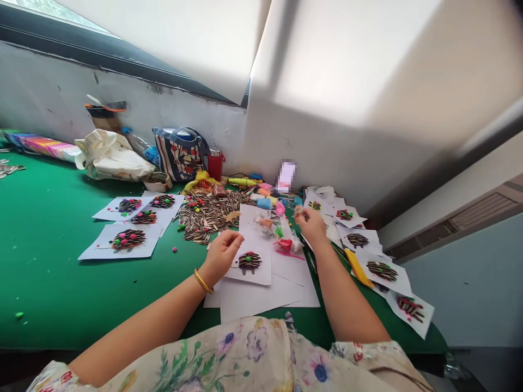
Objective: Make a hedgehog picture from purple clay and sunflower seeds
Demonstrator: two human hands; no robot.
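Observation:
My left hand (224, 253), with a gold bangle at the wrist, is closed over the left edge of a white sheet (261, 275); whatever its fingertips hold is too small to make out. That sheet bears a hedgehog shape (249, 261) of dark striped seeds with a green dot. Farther right and higher, my right hand (309, 223) has its fingers pinched beside small clay packets; a small pale thing seems to be at its fingertips, not clear enough to name. Between the hands lie a packet with orange clay (266, 223) and a red packet (289, 246).
Sunflower seeds (210, 215) are heaped behind my left hand. Finished-looking hedgehog sheets lie left (143, 245) and right (371, 239). A striped bag (180, 155), a red flask (215, 165), a white cloth bag (114, 158) and a blurred phone-like object (286, 177) stand along the wall.

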